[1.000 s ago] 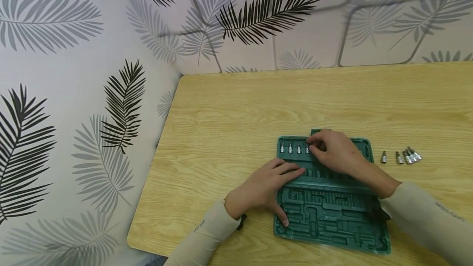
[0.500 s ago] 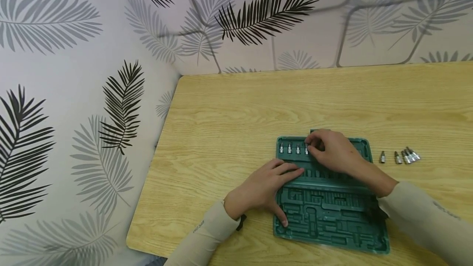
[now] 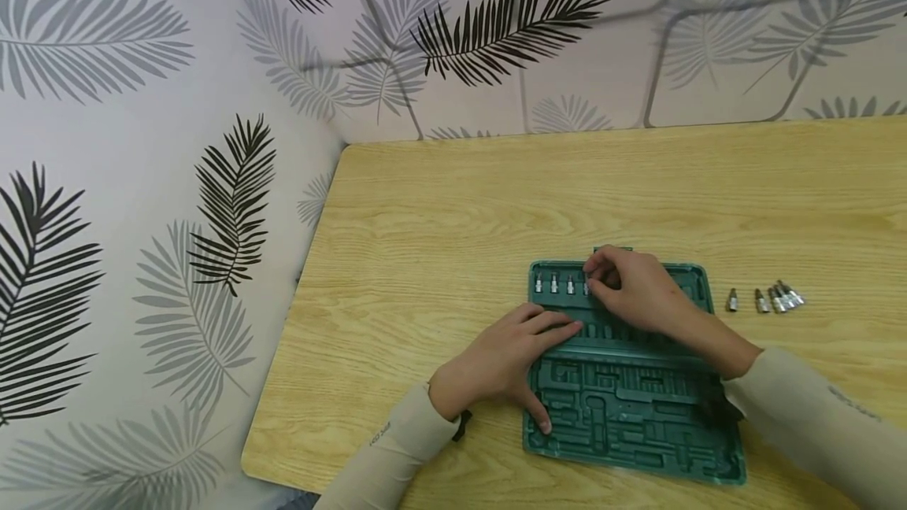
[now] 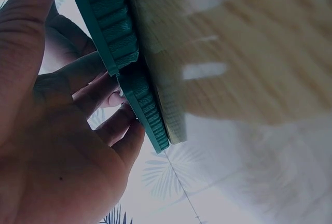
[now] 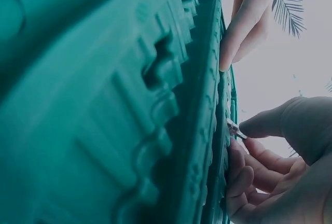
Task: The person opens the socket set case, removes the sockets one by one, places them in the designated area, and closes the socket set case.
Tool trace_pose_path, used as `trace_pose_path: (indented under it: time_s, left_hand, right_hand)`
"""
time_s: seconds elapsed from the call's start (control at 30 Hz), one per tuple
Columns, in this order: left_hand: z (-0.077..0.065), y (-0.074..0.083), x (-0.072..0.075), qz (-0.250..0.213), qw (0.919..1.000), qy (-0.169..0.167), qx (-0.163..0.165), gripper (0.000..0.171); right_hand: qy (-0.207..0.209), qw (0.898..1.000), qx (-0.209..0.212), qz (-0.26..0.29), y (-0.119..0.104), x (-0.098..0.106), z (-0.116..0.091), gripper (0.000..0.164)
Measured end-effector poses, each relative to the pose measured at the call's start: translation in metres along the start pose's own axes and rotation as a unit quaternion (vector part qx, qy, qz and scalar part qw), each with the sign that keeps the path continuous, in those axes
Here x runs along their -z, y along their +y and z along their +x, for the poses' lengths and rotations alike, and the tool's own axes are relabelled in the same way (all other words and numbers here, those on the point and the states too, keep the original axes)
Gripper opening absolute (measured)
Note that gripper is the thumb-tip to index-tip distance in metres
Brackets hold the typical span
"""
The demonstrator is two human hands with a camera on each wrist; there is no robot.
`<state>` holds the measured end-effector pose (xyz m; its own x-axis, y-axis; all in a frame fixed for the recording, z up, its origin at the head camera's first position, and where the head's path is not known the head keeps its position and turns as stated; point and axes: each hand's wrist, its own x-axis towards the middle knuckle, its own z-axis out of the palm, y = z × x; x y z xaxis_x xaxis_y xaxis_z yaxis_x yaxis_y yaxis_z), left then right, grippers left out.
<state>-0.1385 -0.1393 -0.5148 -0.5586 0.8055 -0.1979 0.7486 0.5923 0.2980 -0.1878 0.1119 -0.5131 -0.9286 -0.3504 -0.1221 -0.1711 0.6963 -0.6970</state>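
Note:
An open green plastic tool case lies on the wooden table, its moulded recesses facing up. My right hand is over the upper half, thumb and fingers pinching a small silver bit socket at the top row of slots. Left of those fingertips, several bit sockets stand in a line in that row. My left hand rests on the case's left side with fingers spread, thumb on the lower half and fingertips on the upper. In the left wrist view its fingers lie along the case edge.
Several loose bit sockets lie on the table right of the case, with a single bit socket nearer to it. A leaf-patterned wall borders the table at the back and left.

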Motion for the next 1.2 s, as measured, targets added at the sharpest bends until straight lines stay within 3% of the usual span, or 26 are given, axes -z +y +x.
trace_pose_path:
  time_s: [0.57, 1.2]
  left_hand:
    - [0.0, 0.0, 0.001, 0.0, 1.0, -0.001, 0.002, 0.14]
    - [-0.001, 0.001, 0.003, 0.001, 1.0, 0.003, -0.002, 0.14]
  right_hand:
    - [0.044, 0.998, 0.037, 0.02, 0.003, -0.004, -0.005, 0.007]
    - [0.116, 0.99, 0.053, 0.055, 0.007, -0.006, -0.01, 0.011]
